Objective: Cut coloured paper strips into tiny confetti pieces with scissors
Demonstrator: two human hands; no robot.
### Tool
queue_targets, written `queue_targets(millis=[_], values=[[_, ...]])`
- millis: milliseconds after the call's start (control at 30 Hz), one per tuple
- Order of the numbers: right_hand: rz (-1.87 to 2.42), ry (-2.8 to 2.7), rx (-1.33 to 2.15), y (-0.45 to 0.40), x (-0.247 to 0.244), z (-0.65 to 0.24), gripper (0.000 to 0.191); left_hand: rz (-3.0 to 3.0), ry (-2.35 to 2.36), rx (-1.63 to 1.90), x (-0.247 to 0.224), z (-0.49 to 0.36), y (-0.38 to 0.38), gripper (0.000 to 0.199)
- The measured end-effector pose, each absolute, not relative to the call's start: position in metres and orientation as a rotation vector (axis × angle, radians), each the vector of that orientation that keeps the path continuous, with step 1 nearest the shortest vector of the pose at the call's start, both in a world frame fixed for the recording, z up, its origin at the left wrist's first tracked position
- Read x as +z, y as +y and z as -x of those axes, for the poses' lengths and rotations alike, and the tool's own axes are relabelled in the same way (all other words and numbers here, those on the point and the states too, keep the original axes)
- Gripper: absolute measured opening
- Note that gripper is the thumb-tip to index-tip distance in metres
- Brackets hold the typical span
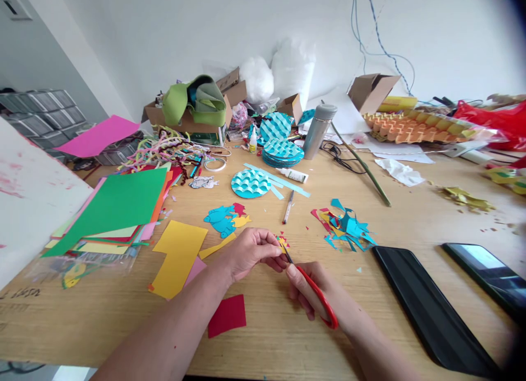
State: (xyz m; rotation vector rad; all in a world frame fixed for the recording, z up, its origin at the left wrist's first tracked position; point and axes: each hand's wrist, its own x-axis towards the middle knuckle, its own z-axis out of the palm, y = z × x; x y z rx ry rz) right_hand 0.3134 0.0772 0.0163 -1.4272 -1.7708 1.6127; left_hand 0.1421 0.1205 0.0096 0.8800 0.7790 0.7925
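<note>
Scissors (pixel 315 291), red-handled, in my right hand (pixel 309 287); left hand's (pixel 261 253) fingers pinching small yellow paper (pixel 283 244) at blades.

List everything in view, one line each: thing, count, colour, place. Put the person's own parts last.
Scissors: one, red handles, in right hand
Paper piece: one, yellow, at left hand
Cutouts: several, mixed, centre
Scraps: many, mostly blue, right
Stacked sheets: several, green topmost, left
Loose sheet: one, yellow, left
Small sheet: one, red, front
Pen: one, white, centre
Glue containers: two, white, back
Discs: several, turquoise, back
Flask: one, silver, back
Devices: two, black, right
Pipe cleaners: many, mixed, back left
Fabric: uncounted, green, back left
Boxes: several, brown, back
Tissue: one, white, right
Stem: one, green, right
Other clutter: uncounted, mixed, back
Table: one, wooden, beneath
Forearms: two, bare, foreground
Hands: two, bare, centre
</note>
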Motion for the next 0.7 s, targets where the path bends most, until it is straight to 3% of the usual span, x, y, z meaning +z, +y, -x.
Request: queue_targets(millis=[400,700], values=[[1.487,-1.75,1.614,0.0764,0.013,-0.3127,0.066,-0.874,0.777,0.794,0.0095,-0.142,0.1209,0.021],[1.547,-1.692,1.618,0.0776,0.0068,-0.313,0.054,-0.865,0.782,0.794,0.0088,-0.1421,0.121,0.021]])
